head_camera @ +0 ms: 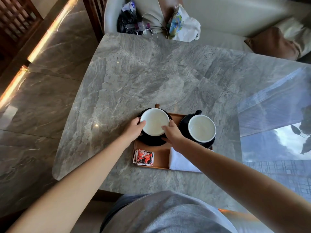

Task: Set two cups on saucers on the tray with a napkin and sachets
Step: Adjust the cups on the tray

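A brown wooden tray point(159, 154) lies on the grey marble table. On its left half stands a black cup with a white inside point(154, 124) on a black saucer point(151, 141). My left hand point(133, 130) grips the cup's left side and my right hand point(173, 132) grips its right side. A second black cup point(201, 128) sits on its own saucer point(182, 126) at the tray's right. Red sachets point(143, 157) lie at the tray's front left corner. A white folded napkin point(181, 161) lies at the front right, partly under my right forearm.
The marble table point(151, 73) stretches far beyond the tray. A sofa at the back holds plastic bags point(183, 24), cables and a dark bag point(127, 21). A brown cushion point(272, 42) lies at the right. Glass at the right reflects buildings.
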{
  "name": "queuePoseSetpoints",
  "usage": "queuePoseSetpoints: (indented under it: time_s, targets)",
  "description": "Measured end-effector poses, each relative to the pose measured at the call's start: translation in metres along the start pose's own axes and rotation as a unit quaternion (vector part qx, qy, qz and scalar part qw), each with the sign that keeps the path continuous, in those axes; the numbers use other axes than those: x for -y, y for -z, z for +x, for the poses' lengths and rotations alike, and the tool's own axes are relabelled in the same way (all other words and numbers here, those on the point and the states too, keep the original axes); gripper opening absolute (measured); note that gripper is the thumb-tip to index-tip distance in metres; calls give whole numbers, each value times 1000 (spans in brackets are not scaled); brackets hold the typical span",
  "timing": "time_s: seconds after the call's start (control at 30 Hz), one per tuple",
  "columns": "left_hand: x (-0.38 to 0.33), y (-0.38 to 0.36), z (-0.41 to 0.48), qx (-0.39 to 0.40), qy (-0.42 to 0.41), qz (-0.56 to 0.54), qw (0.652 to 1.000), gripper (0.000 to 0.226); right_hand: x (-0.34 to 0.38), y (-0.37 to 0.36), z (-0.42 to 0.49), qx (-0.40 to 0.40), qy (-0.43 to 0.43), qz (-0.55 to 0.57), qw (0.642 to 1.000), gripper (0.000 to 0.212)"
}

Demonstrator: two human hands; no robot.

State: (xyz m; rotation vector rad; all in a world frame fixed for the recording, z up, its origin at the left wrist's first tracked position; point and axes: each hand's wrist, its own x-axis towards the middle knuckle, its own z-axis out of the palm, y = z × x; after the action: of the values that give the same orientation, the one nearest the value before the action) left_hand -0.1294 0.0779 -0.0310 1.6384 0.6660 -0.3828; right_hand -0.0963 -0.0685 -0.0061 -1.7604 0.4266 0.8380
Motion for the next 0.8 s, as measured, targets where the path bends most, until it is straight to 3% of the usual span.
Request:
queuePoseSetpoints:
  time_s: [0.8]
  targets:
    - [-1, -3, 1, -8, 19, 31, 999, 33, -4, 4, 6, 7, 43, -28, 999, 47]
